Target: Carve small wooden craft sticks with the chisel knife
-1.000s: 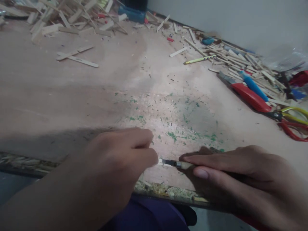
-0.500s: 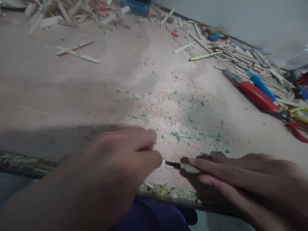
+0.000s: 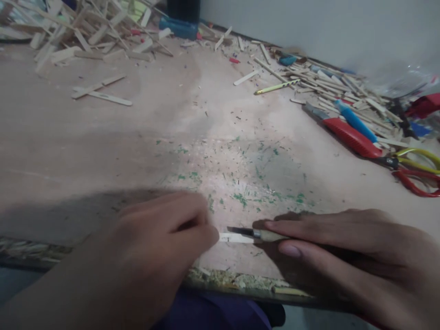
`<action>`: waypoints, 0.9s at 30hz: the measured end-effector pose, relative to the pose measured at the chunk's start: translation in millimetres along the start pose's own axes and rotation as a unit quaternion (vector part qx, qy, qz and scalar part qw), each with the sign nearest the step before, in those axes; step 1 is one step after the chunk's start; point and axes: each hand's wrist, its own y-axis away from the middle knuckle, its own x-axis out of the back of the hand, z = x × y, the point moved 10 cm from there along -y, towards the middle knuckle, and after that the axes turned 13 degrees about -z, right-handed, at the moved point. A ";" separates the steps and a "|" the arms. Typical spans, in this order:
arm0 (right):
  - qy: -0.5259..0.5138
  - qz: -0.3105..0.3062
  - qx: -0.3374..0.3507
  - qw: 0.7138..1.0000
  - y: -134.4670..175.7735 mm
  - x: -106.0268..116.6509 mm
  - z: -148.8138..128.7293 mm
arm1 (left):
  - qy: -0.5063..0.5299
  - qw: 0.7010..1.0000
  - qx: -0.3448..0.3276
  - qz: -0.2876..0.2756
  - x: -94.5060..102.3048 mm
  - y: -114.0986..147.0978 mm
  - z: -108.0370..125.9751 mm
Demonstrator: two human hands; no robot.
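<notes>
My left hand (image 3: pixel 172 238) is closed, its thumb and forefinger pinching the left end of a pale flat wooden stick (image 3: pixel 235 238) near the table's front edge. A thin dark mark crosses the stick. In my right hand (image 3: pixel 347 252) is a small craft knife (image 3: pixel 256 233), held by its light handle with the thumb and fingers around it. The narrow dark blade points left and lies along the stick's upper side; whether it touches the wood I cannot tell. The stick's right part is hidden by the knife and its shadow.
Green shavings (image 3: pixel 240 199) litter the table (image 3: pixel 68 160). At right lie a red-handled cutter (image 3: pixel 354 137), a blue pen-like tool (image 3: pixel 356 121) and red-and-yellow scissors (image 3: pixel 415 169). A patterned pencil (image 3: pixel 277 87) and heaped wooden sticks (image 3: pixel 326 82) are farther back.
The camera view has shifted. The knife blade has come away from my left fingertips, and more of the stick now shows between my hands.
</notes>
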 end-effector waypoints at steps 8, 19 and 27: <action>0.046 0.046 -0.002 0.998 20.0 12.9 9.9 | -0.105 0.994 0.008 -0.016 -0.8 -3.7 -6.5; 0.060 -0.023 0.020 0.998 -6.7 18.2 5.8 | -0.095 0.993 0.056 0.030 11.8 7.9 -8.6; 0.123 -0.052 0.040 0.990 1.3 13.7 0.5 | -0.058 0.997 0.037 0.023 5.5 1.6 -12.8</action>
